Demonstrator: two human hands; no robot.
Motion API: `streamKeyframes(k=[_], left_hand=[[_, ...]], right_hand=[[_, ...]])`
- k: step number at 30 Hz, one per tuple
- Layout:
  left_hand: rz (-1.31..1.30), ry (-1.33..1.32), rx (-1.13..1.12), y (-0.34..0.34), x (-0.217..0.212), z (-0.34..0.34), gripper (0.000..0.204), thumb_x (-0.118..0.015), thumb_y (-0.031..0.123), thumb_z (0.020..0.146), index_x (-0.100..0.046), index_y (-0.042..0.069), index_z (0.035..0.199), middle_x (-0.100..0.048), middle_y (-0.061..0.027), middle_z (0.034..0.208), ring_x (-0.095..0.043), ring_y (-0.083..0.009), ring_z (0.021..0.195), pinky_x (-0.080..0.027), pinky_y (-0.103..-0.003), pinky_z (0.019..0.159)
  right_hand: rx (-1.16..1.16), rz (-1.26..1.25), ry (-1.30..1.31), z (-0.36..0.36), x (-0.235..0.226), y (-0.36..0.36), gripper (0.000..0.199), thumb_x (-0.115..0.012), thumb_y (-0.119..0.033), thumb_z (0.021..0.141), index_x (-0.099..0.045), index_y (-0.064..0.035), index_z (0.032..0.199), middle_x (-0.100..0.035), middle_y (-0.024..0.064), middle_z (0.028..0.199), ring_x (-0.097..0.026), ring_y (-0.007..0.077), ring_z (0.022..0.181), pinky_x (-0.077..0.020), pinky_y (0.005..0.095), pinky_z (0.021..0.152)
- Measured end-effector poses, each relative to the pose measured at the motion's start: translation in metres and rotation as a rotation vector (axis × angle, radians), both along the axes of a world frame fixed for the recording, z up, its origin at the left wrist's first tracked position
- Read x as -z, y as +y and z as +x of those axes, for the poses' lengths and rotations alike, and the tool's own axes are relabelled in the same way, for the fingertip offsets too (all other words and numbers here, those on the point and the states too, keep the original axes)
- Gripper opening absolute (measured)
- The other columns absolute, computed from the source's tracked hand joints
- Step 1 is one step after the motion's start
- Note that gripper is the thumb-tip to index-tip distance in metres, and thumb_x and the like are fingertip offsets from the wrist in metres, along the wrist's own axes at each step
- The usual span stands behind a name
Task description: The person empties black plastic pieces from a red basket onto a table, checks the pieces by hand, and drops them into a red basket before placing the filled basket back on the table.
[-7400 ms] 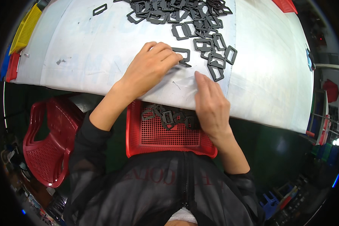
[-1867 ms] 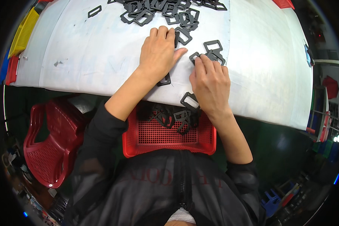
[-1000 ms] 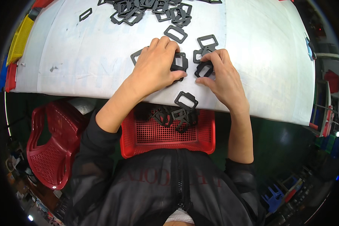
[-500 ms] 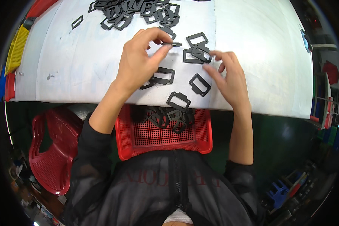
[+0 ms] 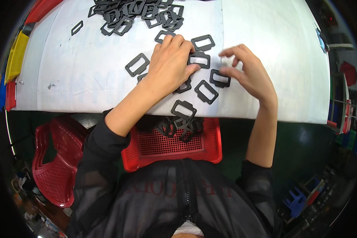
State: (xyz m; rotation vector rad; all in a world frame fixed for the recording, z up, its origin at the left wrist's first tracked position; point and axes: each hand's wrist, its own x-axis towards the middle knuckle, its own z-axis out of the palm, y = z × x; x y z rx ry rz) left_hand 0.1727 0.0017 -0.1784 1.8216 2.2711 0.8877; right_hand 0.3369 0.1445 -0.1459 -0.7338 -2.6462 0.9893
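My left hand (image 5: 169,65) is palm down over the white work surface (image 5: 87,75), thumb and forefinger apart at the left end of a flat black rectangular frame (image 5: 200,65); a firm hold is not visible. My right hand (image 5: 248,71), slightly blurred, hovers with fingers curved and apart. Its thumb is beside another black frame (image 5: 220,83). More frames lie around: one (image 5: 202,38) beyond the left fingertips, one (image 5: 206,92) nearer me, one (image 5: 183,111) at the front edge, one (image 5: 137,64) left of the left hand. Others are partly hidden beneath that hand and wrist.
A heap of black frames (image 5: 137,10) covers the far middle of the surface. Below the front edge, a red basket (image 5: 170,152) holds several more. A red plastic chair (image 5: 59,166) stands at lower left. A yellow basket (image 5: 16,57) is at the far left.
My left hand has come down and right; the frame pinched in its fingers is no longer visible there. A frame from the overlapping pair now lies apart, nearer me, beside my right hand.
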Motion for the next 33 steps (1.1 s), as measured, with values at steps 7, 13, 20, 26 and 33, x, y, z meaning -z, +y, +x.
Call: streamKeyframes(k=[7, 13, 20, 26, 33], left_hand=[[0.059, 0.203, 0.189, -0.009, -0.012, 0.005, 0.025, -0.072, 0.009, 0.073, -0.056, 0.006, 0.093, -0.062, -0.0054, 0.099, -0.057, -0.0252, 0.093, -0.046, -0.034, 0.077], [0.088, 0.026, 0.119, -0.012, -0.009, -0.029, 0.038, -0.074, 0.024, 0.077, -0.060, 0.006, 0.108, -0.060, -0.0083, 0.106, -0.056, -0.0285, 0.099, -0.047, -0.038, 0.082], [0.016, 0.227, -0.105, 0.001, -0.004, -0.031, 0.046, -0.072, 0.029, 0.081, -0.058, -0.001, 0.113, -0.056, -0.0131, 0.104, -0.055, -0.0305, 0.094, -0.050, -0.037, 0.078], [0.017, 0.150, -0.064, -0.021, -0.019, -0.039, 0.031, -0.067, 0.022, 0.085, -0.064, 0.001, 0.107, -0.065, -0.0112, 0.088, -0.062, -0.0260, 0.084, -0.051, -0.035, 0.073], [-0.025, 0.060, -0.288, -0.026, -0.016, -0.070, 0.022, -0.068, 0.022, 0.084, -0.071, 0.005, 0.097, -0.065, -0.0099, 0.091, -0.062, -0.0250, 0.087, -0.050, -0.037, 0.076]], right_hand=[[-0.040, 0.124, -0.161, -0.041, 0.004, 0.031, 0.034, -0.078, -0.019, 0.073, -0.064, -0.0089, 0.102, -0.060, 0.0083, 0.099, -0.061, 0.0258, 0.089, -0.0497, 0.0359, 0.078], [-0.078, 0.059, -0.185, -0.010, -0.019, 0.008, 0.037, -0.082, -0.016, 0.065, -0.063, -0.0088, 0.096, -0.061, 0.0063, 0.091, -0.058, 0.0221, 0.077, -0.0487, 0.0359, 0.073], [0.024, 0.157, 0.081, -0.095, -0.001, 0.018, 0.046, -0.075, -0.045, 0.075, -0.068, -0.0034, 0.094, -0.064, 0.0122, 0.092, -0.065, 0.0256, 0.081, -0.0511, 0.0370, 0.072], [0.198, 0.319, -0.161, -0.151, 0.017, 0.014, 0.052, -0.082, -0.041, 0.069, -0.067, -0.0015, 0.100, -0.068, 0.0124, 0.089, -0.067, 0.0264, 0.083, -0.0511, 0.0364, 0.073], [0.149, 0.223, -0.087, -0.095, -0.019, -0.014, 0.032, -0.079, -0.024, 0.072, -0.062, -0.0061, 0.092, -0.066, 0.0102, 0.089, -0.065, 0.0280, 0.085, -0.0499, 0.0366, 0.075]])
